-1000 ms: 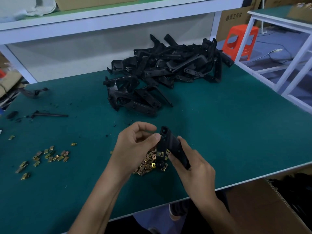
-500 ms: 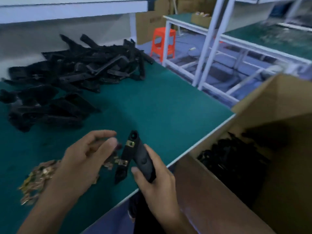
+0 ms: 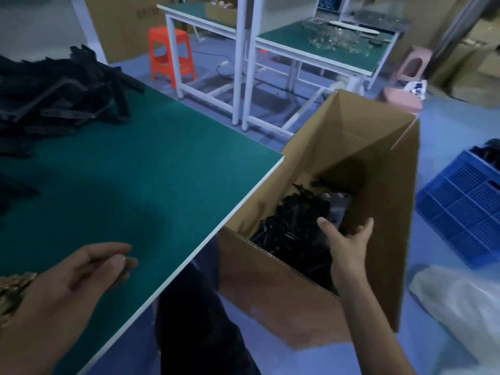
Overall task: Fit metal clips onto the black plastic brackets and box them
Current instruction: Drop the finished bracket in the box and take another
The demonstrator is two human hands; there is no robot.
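- While the right hand (image 3: 349, 247) hung over the open box (image 3: 270, 263), its fingers (image 3: 366, 228) were spread and slack, gripping nothing.
- A bracket (image 3: 336, 209) lay blurred just beyond those fingers, on top of the heap of brackets (image 3: 292, 220) in the box. I could not tell whether it touched them.
- The bracket looked light, stiff and smooth. It would probably be best held across its thick middle, clear of the fitted clips.
- The left hand (image 3: 75, 274) hovered at the table (image 3: 162, 163), fingers loosely curled, thumb against forefinger, with nothing plainly held.
- Loose clips (image 3: 13, 288) lay just behind that wrist.
- The unfitted brackets (image 3: 54, 98) were piled well beyond those fingers.
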